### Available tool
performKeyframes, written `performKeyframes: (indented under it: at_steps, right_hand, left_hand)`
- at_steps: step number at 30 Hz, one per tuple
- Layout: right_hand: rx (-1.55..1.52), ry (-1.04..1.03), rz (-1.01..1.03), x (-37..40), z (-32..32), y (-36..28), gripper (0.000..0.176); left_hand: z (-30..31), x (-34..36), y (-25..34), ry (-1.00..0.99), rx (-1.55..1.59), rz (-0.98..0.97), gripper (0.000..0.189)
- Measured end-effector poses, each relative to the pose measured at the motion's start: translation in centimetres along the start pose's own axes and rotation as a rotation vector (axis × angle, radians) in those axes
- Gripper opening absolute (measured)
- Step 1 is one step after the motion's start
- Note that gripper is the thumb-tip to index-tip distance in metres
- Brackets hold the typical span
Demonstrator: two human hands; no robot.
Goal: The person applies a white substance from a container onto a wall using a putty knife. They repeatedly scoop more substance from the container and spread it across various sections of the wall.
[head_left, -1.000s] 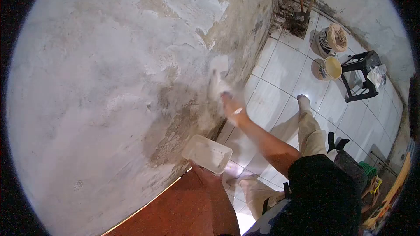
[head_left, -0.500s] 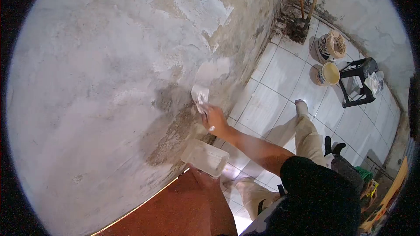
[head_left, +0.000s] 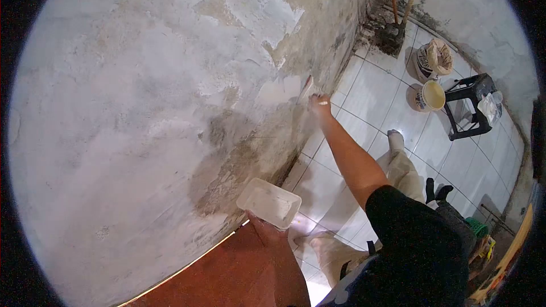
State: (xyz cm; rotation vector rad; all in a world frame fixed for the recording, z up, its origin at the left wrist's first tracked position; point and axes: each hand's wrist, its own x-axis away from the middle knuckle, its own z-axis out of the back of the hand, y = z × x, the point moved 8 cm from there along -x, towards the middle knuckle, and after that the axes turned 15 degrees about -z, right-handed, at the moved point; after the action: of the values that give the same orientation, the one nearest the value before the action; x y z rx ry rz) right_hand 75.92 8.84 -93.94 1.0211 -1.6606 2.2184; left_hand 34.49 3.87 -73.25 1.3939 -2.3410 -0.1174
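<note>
My right hand (head_left: 320, 104) is closed around a putty knife (head_left: 307, 87), its blade edge-on at the wall (head_left: 142, 108). White filler marks the back of this hand. Left of the blade lies a smooth fresh patch of white filler (head_left: 278, 91). A pale rectangular plastic tray (head_left: 270, 202) with whitish residue is held low beside the wall. At its lower edge is my left hand (head_left: 266, 228), dim and reddish in shadow, with most fingers hidden under the tray.
A reddish-brown surface (head_left: 199, 276) fills the lower left. Across the tiled floor (head_left: 364, 96) stand an open sack (head_left: 439, 57), a cream bucket (head_left: 433, 96) and a black stool (head_left: 463, 108) with a plastic bag on it. Long-handled tools (head_left: 392, 33) lean in the far corner.
My right hand has carried the putty knife rightward and up along the wall, past the edge of the white patch, which is now uncovered. The tray is nearly where it was.
</note>
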Motion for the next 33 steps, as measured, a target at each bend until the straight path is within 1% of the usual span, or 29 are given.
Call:
performKeyframes:
  at_steps: [2, 3, 5, 6, 7, 8, 9, 10, 11, 12, 14, 16, 17, 19, 20, 22, 23, 25, 26, 28, 29, 31, 33]
  right_hand:
    - [-0.127, -0.103, -0.015, 3.0, 0.0, -4.1, 0.028]
    - [-0.125, -0.103, -0.012, 1.7, -1.2, -3.2, 0.028]
    - [-0.259, 0.001, -0.100, -2.1, -3.5, 0.8, 0.026]
    - [-0.257, 0.000, -0.099, 2.1, -1.0, -0.8, 0.026]
    - [-0.211, -0.023, 0.066, 6.7, 0.1, -4.9, 0.025]
    - [-0.164, -0.049, 0.231, 11.7, 0.1, -10.8, 0.024]
    - [-0.161, -0.054, 0.235, 15.8, 0.7, -13.6, 0.024]
    - [-0.160, 0.012, 0.277, 19.5, 1.5, -16.2, 0.022]
    - [-0.162, 0.080, 0.319, 22.7, 2.3, -18.0, 0.021]
    - [-0.164, 0.076, 0.324, 24.8, 2.2, -18.9, 0.021]
    - [0.093, 0.017, 0.465, 28.5, 1.0, -20.4, 0.021]
    - [0.169, -0.181, 0.585, 32.1, 0.6, -20.0, 0.022]
    - [0.168, -0.181, 0.589, 32.8, 0.9, -19.0, 0.022]
    - [0.163, -0.197, 0.805, 34.4, 1.5, -18.0, 0.023]
    - [0.158, -0.195, 0.800, 33.9, 2.3, -17.7, 0.023]
    - [0.067, -0.342, 0.577, 31.4, 3.7, -16.1, 0.023]
    - [0.067, -0.339, 0.573, 30.2, 4.5, -15.5, 0.023]
    - [0.104, -0.307, 0.286, 25.2, 4.8, -12.7, 0.025]
    - [0.105, -0.304, 0.286, 23.6, 4.3, -12.4, 0.025]
    - [-0.023, -0.044, 0.276, 20.6, 5.7, -12.4, 0.024]
    - [-0.020, -0.044, 0.277, 20.8, 5.6, -13.8, 0.024]
    - [-0.111, 0.081, 0.363, 23.0, 5.4, -17.4, 0.025]
    - [0.092, 0.077, 0.420, 27.9, 4.0, -21.3, 0.025]
  left_hand:
    - [0.4, 0.0, 0.4, 0.037, -0.079, -0.044, 0.054]
    - [0.4, 0.1, 0.5, 0.054, -0.116, -0.065, 0.054]
    - [-0.2, 0.5, 0.6, 0.088, -0.190, -0.109, 0.054]
    - [-0.6, 0.7, 0.7, 0.107, -0.228, -0.131, 0.055]
    - [-1.3, 1.1, 0.7, 0.130, -0.265, -0.154, 0.055]
    - [-2.2, 1.6, 0.6, 0.154, -0.301, -0.178, 0.055]
    - [-3.4, 2.2, 0.5, 0.172, -0.336, -0.204, 0.055]
    - [-4.9, 3.0, 0.3, 0.189, -0.372, -0.232, 0.056]
    - [-2.0, 4.1, 1.8, 0.185, -0.369, -0.237, 0.056]
    - [0.4, 4.5, 2.7, 0.173, -0.333, -0.222, 0.057]
    - [4.4, 3.5, 3.3, 0.151, -0.261, -0.192, 0.059]
    - [7.2, 0.1, 5.9, 0.127, -0.190, -0.158, 0.061]
    - [9.2, -0.3, 7.3, 0.116, -0.156, -0.140, 0.062]
    - [12.8, -1.9, 9.3, 0.098, -0.096, -0.098, 0.064]
    - [9.3, 2.5, 4.7, 0.099, -0.103, -0.096, 0.064]
    - [-5.5, 1.6, 2.5, 0.087, -0.453, -0.309, 0.067]
    - [-5.4, 1.6, 2.3, 0.089, -0.456, -0.305, 0.067]
    - [-4.4, 1.7, 1.7, 0.191, -0.303, -0.285, 0.063]
    - [-4.7, 1.6, 1.5, 0.192, -0.302, -0.282, 0.063]
    - [-5.7, 1.4, 0.6, 0.146, -0.317, -0.232, 0.059]
    - [-4.9, 1.5, 0.8, 0.149, -0.315, -0.231, 0.059]
    - [-3.4, 1.5, 0.7, 0.123, -0.250, -0.187, 0.057]
    - [-2.0, 1.3, 1.0, 0.098, -0.188, -0.142, 0.055]
